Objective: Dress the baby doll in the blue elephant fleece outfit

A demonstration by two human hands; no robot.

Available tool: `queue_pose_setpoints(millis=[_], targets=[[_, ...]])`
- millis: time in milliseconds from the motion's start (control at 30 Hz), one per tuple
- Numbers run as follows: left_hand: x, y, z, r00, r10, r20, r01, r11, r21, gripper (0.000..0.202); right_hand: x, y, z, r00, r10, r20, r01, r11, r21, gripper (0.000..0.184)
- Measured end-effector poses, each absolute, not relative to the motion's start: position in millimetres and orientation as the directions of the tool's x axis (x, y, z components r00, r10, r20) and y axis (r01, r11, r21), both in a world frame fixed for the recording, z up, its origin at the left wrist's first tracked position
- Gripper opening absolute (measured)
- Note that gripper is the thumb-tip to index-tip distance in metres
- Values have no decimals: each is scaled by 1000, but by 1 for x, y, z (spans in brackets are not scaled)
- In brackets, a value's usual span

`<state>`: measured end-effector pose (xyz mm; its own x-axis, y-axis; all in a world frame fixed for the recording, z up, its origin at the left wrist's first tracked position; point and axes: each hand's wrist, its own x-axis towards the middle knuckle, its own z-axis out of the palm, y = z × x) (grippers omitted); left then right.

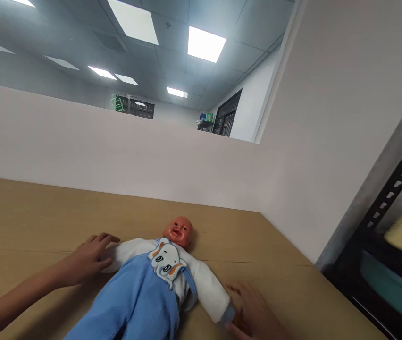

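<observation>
So we had a baby doll (pixel 154 288) flat on its back on the wooden tabletop (pixel 45 212), head pointing away from us and blue legs running off the bottom of the view. Face-up like that, the whole front of the outfit was on show, and our guess is that's why it was laid that way. Both white sleeves were spread out to the sides, which put one within easy reach of each hand.

Our left hand (pixel 89 257) sat at the end of the sleeve on that side, fingers and thumb parted around it, resting loosely rather than squeezing, so it probably just steadied the arm. Our right hand (pixel 254 311) was beside the other cuff (pixel 228 314), but it was blurred and partly cut off, so honestly we couldn't tell whether it had hold of anything.

A blue strap (pixel 192 288) hung in a loop beside the bib, most likely because that side was loose.

Branding? Nothing legible. The bib just had a cartoon animal face (pixel 167 259), no lettering we could find. There was a green pack (pixel 209 117) way back on a shelf with some pale mark, too tiny to read.
</observation>
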<state>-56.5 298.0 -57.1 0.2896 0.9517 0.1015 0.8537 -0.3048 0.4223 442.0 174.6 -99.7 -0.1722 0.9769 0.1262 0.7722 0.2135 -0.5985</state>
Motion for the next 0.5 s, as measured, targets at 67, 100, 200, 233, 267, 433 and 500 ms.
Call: queue_pose_setpoints(millis=[67, 100, 200, 233, 267, 433, 500], targets=[[-30, 290, -40, 323, 922, 214, 821, -386, 421, 58, 460, 167, -118, -153, 986, 71, 778, 164, -607, 77], [-11, 284, -31, 373, 887, 271, 784, -458, 420, 53, 464, 165, -125, -140, 988, 61, 759, 147, -634, 75], [57, 265, -15, 653, 689, 314, 595, -724, 349, 33, 462, 159, -131, -100, 989, 111, 657, 149, -739, 45], [80, 262, -14, 727, 624, 288, 561, -781, 275, 27, 459, 158, -127, -93, 986, 142, 629, 168, -759, 33], [99, 260, -15, 771, 593, 232, 561, -805, 192, 24, 456, 157, -121, -87, 981, 176, 611, 192, -768, 24], [138, 270, -23, 835, 527, 157, 523, -850, 65, 11, 441, 164, -73, -56, 913, 404, 550, 366, -750, 29], [133, 272, -21, 864, 474, 171, 470, -880, 68, 9, 432, 174, -59, -77, 889, 452, 558, 414, -719, 27]])
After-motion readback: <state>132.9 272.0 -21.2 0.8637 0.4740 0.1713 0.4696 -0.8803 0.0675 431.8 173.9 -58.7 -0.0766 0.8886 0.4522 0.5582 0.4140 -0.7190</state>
